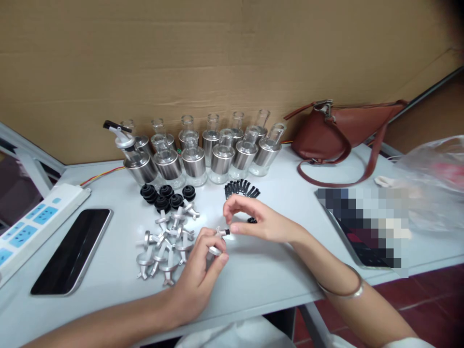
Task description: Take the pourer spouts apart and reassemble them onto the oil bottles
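Note:
My left hand (203, 266) is closed round a silver metal spout piece (215, 251), whose narrow end, tipped with a small black part (227, 232), points right. Beside that tip is my right hand (257, 220), its thumb and index finger curved and apart, with nothing visible between them. Several loose silver spout pieces (168, 263) lie left of my left hand. Behind them sit several black ribbed stoppers (166, 190). A fan of slim black parts (241, 186) lies beyond my right hand, and a small black piece (252, 220) is partly hidden by it.
Glass bottles with metal sleeves (194, 161) stand in rows at the back; one at left bears a spout (124, 140). A power strip (36, 227) and phone (72, 251) lie left. At right are a brown bag (322, 130), a pixelated device (362, 232) and clear plastic (435, 183).

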Tool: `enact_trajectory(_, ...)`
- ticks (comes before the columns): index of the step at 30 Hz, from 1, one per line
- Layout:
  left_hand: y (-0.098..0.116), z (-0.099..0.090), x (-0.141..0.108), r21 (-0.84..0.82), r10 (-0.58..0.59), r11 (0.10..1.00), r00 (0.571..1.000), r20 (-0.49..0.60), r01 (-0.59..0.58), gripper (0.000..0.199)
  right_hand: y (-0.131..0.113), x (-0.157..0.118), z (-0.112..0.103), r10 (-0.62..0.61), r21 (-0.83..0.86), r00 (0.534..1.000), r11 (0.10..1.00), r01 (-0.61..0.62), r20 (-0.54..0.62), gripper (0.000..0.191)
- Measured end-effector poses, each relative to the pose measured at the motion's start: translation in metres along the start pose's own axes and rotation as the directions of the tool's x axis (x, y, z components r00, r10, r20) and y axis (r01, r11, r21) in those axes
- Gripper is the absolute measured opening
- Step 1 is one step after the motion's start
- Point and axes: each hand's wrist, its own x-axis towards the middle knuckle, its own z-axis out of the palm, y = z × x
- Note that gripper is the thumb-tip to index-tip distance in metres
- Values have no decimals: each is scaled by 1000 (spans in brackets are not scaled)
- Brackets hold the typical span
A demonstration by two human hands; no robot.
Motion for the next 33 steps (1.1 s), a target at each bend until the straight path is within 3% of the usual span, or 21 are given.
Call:
enact_trajectory(3, 2, -1, -1, 5, -7, 1000, 1000, 9, 7, 13, -2, 2, -1, -22, -88, 1000, 996, 21, -4, 33)
enact_trajectory(10, 5, -3, -1, 53, -87, 995, 996, 36, 85, 15, -3, 2, 7, 57, -151, 997, 987, -49, 52, 34)
enact_trajectory(22, 3, -3, 2, 146, -114, 983, 993, 14, 111, 16, -1, 2, 11, 162, -177, 981, 974, -143, 104, 37)
enact_trajectory(29, 2, -2, 4, 170, -96, 981, 995, 10, 93, 15, 0, 3, 11, 145, -186, 985, 975, -125, 98, 39)
enact_trajectory(33, 4, -3, 5, 111, -128, 985, 991, -26, 130, 15, 0, 3, 13, 22, -337, 999, 941, -8, 39, 31)
